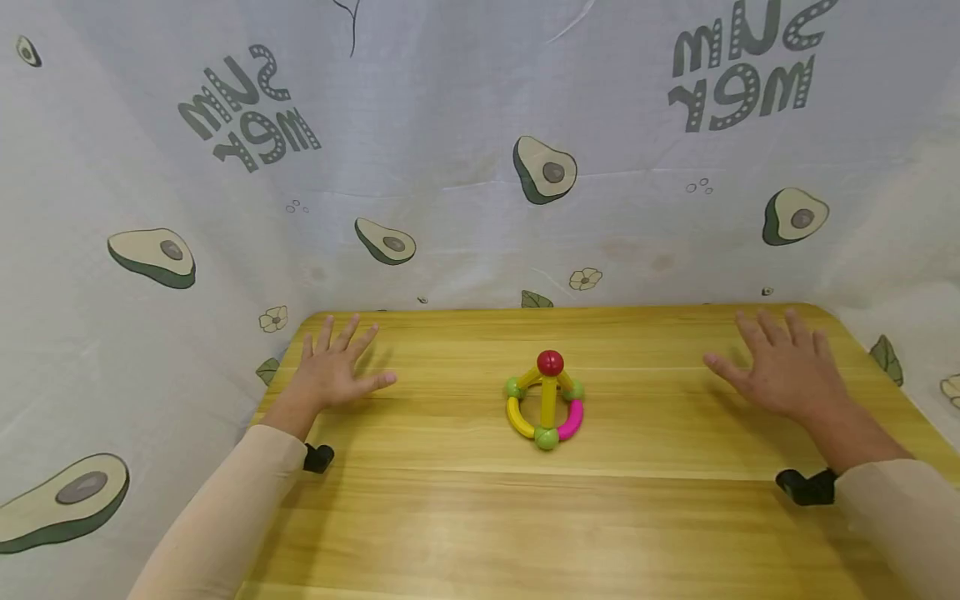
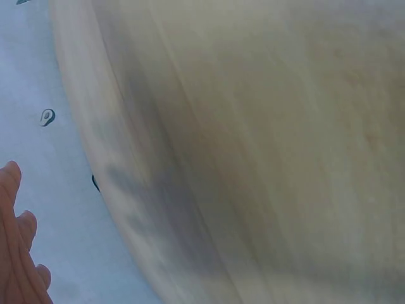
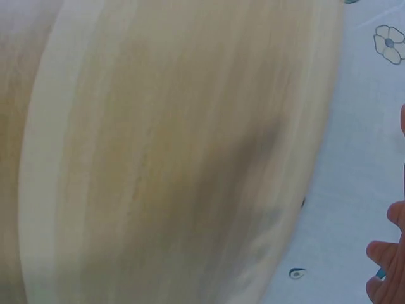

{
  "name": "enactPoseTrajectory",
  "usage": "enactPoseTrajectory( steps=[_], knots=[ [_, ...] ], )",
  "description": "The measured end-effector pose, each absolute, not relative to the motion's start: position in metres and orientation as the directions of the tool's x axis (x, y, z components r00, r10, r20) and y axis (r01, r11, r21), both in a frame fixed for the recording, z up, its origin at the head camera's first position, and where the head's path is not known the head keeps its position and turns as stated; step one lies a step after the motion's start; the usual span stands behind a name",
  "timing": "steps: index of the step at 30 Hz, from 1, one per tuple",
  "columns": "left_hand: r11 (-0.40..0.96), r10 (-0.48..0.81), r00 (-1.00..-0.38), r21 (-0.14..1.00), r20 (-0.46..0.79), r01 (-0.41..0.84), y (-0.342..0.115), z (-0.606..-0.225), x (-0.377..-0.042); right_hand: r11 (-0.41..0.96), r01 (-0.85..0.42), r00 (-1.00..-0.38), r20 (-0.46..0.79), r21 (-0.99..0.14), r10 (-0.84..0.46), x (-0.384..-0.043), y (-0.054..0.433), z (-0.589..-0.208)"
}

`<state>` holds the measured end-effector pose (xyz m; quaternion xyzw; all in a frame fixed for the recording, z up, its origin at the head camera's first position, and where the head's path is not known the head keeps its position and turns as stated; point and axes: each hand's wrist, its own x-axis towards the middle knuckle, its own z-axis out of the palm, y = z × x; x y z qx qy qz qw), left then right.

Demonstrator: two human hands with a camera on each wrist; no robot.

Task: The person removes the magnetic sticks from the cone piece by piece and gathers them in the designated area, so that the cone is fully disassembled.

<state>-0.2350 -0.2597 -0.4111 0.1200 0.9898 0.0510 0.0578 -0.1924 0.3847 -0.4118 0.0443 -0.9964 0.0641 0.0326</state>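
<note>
A toy of coloured rods and balls stands on the wooden table, near its middle in the head view. Its ring has yellow and pink curved rods joined by green balls, and yellow straight rods rise to a red ball on top. To the toy's left, my left hand is spread with straight fingers and holds nothing. My right hand, also spread and holding nothing, is off to the toy's right. Both hands are apart from the toy. Only parts of the fingers show in the left wrist view, and a few fingertips in the right.
The wooden table has rounded far corners. Behind it and at its sides hangs a pale cloth printed with avocados, flowers and lettering. A black wrist mount piece juts from the left sleeve, another from the right.
</note>
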Motion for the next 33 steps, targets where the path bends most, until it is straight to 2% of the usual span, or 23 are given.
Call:
enactPoseTrajectory(
  steps=[14,21,26,33],
  knots=[
    [0.958,0.251,-0.964,0.165,-0.091,0.234,-0.260,-0.417,-0.229,0.988,-0.104,-0.993,0.059,-0.116,-0.098,-0.188,0.372,-0.404],
    [0.945,0.280,-0.957,0.198,-0.076,0.260,-0.248,-0.420,-0.219,0.979,-0.181,-0.980,0.106,-0.093,-0.171,-0.188,0.354,-0.407],
    [0.922,0.317,-0.948,0.246,-0.036,0.299,-0.231,-0.418,-0.214,0.955,-0.220,-0.974,0.099,-0.196,-0.204,-0.187,0.328,-0.403],
    [0.878,0.357,-0.934,0.332,0.026,0.345,-0.204,-0.413,-0.206,0.829,-0.231,-0.960,-0.018,-0.510,-0.279,-0.176,0.271,-0.394]
  ],
)
